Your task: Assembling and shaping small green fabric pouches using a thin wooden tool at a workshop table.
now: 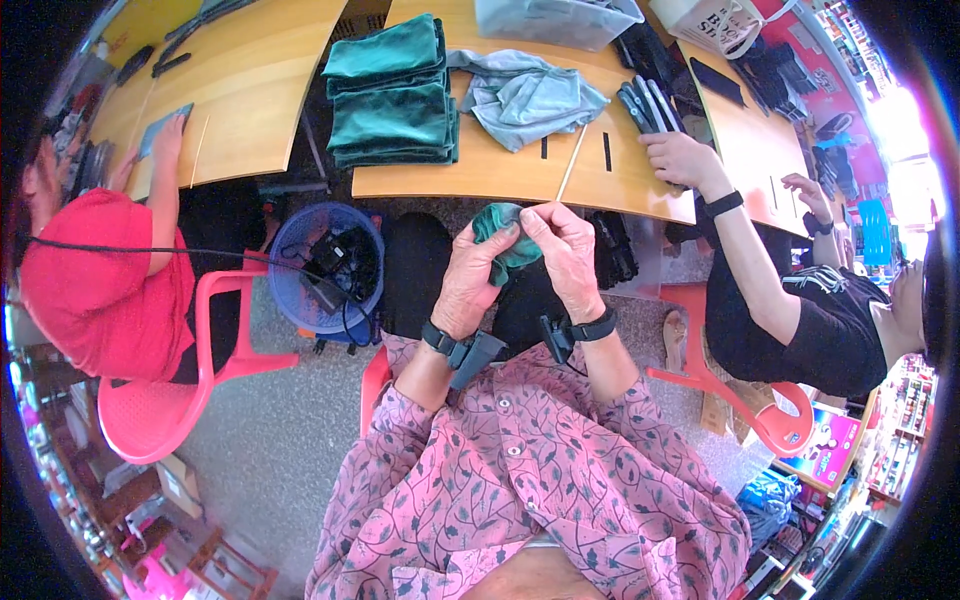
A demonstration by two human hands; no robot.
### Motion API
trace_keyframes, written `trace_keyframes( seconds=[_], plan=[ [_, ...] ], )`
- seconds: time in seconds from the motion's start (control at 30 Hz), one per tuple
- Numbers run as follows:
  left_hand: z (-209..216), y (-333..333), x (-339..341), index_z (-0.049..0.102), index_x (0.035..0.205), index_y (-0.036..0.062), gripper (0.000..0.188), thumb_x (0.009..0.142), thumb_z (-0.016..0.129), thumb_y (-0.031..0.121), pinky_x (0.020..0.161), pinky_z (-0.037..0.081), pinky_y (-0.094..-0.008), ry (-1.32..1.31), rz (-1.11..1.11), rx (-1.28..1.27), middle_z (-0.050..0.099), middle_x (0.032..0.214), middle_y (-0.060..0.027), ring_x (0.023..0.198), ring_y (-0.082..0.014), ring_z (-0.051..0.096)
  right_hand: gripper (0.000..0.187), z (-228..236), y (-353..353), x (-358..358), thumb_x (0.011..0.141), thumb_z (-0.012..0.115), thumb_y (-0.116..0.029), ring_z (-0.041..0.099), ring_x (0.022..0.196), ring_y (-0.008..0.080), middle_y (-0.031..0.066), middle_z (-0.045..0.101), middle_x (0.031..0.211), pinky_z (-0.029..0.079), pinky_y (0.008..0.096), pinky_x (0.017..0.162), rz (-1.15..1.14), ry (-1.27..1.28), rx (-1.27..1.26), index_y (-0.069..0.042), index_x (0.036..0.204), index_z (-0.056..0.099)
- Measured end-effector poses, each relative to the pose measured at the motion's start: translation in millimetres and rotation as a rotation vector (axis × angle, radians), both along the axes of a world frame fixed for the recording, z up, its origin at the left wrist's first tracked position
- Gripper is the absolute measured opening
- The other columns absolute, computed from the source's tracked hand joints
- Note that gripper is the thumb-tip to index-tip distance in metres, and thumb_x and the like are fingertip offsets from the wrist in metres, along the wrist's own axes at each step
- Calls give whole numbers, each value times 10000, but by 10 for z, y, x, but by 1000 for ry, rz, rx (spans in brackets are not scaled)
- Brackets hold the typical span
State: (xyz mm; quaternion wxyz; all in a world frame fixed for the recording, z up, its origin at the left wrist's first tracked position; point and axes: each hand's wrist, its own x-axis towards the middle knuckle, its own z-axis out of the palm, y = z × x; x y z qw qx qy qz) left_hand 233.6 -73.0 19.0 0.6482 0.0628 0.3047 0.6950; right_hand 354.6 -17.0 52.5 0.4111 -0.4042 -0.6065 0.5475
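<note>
Over my lap, just in front of the table edge, both hands work on a small bunched piece of green velvety cloth. My left hand is closed round its left side, thumb on top. Thumb and fingers of my right hand pinch the cloth's upper right edge. Just beyond that hand a thin pale stick slants over the table; whether my fingers touch it I cannot tell. Folded green velvety cloths lie in two stacks on the table, beside a crumpled grey-green cloth.
A clear plastic bin stands at the table's far side. On the right, a co-worker's hand rests by dark rod-like pieces. To the left sits a person in red. A blue basket with black items is on the floor.
</note>
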Motion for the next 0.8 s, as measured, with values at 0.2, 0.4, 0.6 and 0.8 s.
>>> trace_keyframes(
  seconds=[0.2, 0.4, 0.6, 0.8],
  plan=[
    [-46, -20, 35, 654, 1097, 52, 257, 849, 708, 13, 852, 553, -317, -38, 24, -28, 695, 1031, -43, 925, -163, 673, 162, -114, -3, -33, 919, 669, -141, 526, 669, 32, -26, 631, 713, 437, 215, 590, -91, 41, -32, 4, 847, 681],
    [-64, -7, 14, 652, 1115, 54, 263, 859, 706, 30, 851, 553, -310, -36, -38, -34, 696, 1033, -42, 926, -156, 674, 169, -162, 3, -24, 919, 657, -132, 517, 660, 31, -24, 619, 697, 433, 221, 573, -143, -34, -37, 11, 830, 672],
    [-33, -23, -45, 650, 1125, 54, 228, 904, 678, 103, 817, 567, -312, 16, -121, -19, 698, 1022, -40, 888, -158, 683, 170, -183, 11, -3, 930, 647, -136, 505, 642, 27, -37, 605, 705, 413, 208, 560, -147, -77, -8, 1, 831, 665],
    [5, -85, -149, 644, 1119, 31, 233, 925, 653, 161, 741, 581, -334, -16, -233, 101, 701, 978, -73, 804, -196, 696, 202, -77, -38, -37, 945, 643, -180, 548, 513, 58, -3, 607, 656, 440, 222, 425, -49, 40, -181, -9, 837, 652]
  ],
)
